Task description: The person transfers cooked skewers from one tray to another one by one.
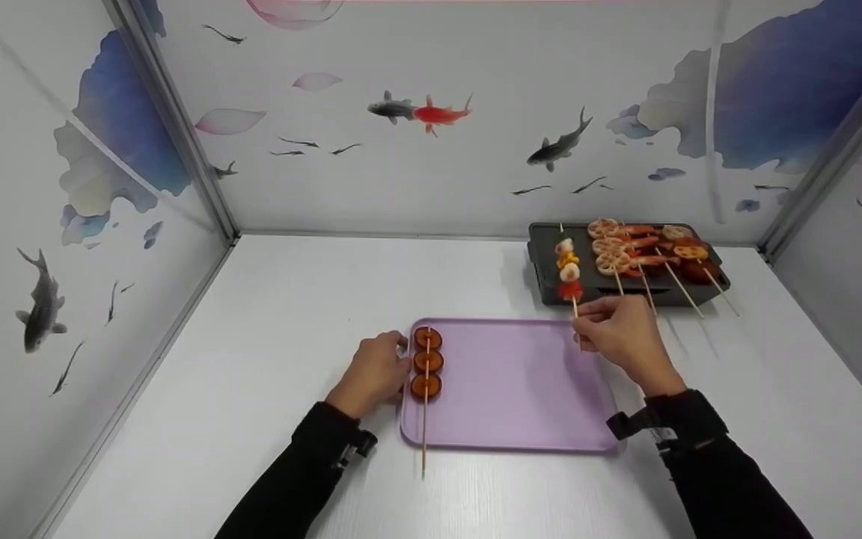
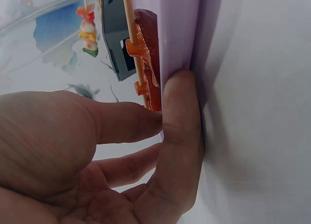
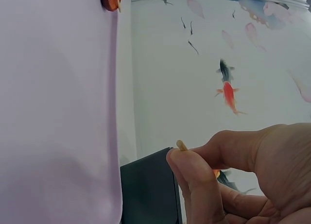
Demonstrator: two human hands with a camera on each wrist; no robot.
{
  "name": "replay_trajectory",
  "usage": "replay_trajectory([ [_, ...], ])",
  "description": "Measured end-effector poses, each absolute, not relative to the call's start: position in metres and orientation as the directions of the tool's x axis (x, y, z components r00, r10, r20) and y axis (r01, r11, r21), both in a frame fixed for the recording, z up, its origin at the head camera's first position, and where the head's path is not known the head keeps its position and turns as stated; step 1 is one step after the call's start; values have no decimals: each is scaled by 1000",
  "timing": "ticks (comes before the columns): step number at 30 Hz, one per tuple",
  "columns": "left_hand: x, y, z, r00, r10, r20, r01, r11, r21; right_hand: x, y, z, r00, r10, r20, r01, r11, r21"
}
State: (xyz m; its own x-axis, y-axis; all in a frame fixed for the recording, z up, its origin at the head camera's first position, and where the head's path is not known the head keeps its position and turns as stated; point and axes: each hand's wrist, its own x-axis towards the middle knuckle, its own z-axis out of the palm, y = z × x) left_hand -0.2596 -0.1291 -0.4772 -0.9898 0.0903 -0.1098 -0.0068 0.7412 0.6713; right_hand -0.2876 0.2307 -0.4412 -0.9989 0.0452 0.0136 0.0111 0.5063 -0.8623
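We judge this as carrying the mixed skewer (image 1: 569, 272)
Our right hand (image 1: 620, 335) pinches it by the grill (image 1: 545, 262); our left hand (image 1: 373, 372) grips the tray (image 1: 513, 385). Lowering probably needs a level wrist.

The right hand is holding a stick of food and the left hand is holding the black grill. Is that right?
Not quite: the left hand isn't holding the black grill. It is pinching the edge of the purple tray, as the left wrist view shows up close. The right hand is indeed holding a stick of food.
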Motion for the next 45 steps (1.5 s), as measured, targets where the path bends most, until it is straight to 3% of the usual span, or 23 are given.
replay_trajectory([
  [45, -260, -130, -477, -992, 96, -83, 21, 766, 643, -256, 207, -449, -1000, -10, 25, -26, 537, -843],
])
